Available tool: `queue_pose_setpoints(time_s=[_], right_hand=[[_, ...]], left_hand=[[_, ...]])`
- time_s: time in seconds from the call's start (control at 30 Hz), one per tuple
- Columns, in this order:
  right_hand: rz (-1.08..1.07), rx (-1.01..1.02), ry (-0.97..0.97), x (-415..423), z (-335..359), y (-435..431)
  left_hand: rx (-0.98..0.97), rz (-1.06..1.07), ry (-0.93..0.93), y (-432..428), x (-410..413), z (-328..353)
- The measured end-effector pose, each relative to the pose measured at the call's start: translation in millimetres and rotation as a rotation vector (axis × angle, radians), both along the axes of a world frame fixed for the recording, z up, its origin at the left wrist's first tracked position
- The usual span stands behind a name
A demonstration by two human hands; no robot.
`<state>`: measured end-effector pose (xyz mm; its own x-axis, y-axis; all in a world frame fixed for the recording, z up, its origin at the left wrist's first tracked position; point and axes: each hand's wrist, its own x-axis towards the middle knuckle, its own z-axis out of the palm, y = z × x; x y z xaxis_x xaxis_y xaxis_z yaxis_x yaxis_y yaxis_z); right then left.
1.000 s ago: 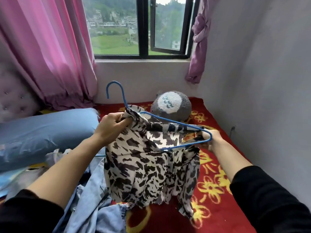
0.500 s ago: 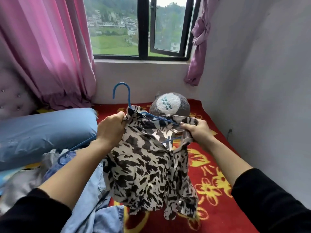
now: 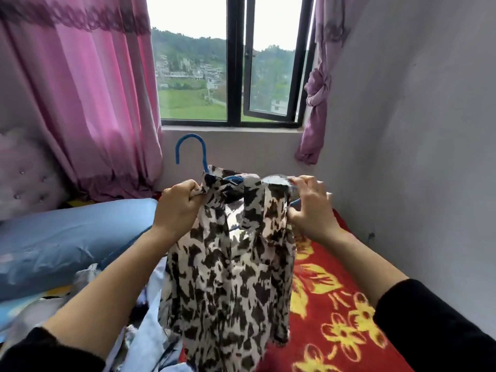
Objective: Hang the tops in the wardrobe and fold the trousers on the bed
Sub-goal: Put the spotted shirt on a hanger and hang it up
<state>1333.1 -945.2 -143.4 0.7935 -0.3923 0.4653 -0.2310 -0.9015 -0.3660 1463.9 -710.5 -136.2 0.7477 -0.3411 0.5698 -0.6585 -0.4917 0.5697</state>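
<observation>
My left hand (image 3: 178, 208) is clenched on the top's (image 3: 228, 267) collar edge at the hanger (image 3: 192, 151) neck; my right hand (image 3: 311, 210) pinches its other shoulder. The top hangs between them over the bed (image 3: 335, 304), wall (image 3: 416, 157) close beyond my right.

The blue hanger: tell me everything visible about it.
The blue hanger looks like thin coated wire. Its hook stands upright and free above the patterned top, which covers most of its frame. A bit of its arm shows by the right hand. The left hand grips the top's other shoulder.
</observation>
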Motion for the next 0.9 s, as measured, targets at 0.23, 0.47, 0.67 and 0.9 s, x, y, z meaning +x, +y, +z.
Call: queue_pose_setpoints(time_s=[0.23, 0.47, 0.67, 0.9], right_hand=[[0.235, 0.044, -0.148, 24.5, 60.8, 55.1], [0.302, 0.263, -0.299, 12.2, 119.9, 78.6], [0.382, 0.268, -0.32, -19.9, 148.2, 98.1], [0.509, 0.37, -0.194, -59.1, 140.5, 126.5]], left_hand=[[-0.045, -0.084, -0.077, 28.0, -29.2, 66.5], [0.054, -0.194, 0.054, 118.2, -61.9, 117.4], [0.038, -0.013, 0.082, 177.8, -113.9, 120.1], [-0.143, 0.081, 0.112, 224.0, -206.9, 117.4]])
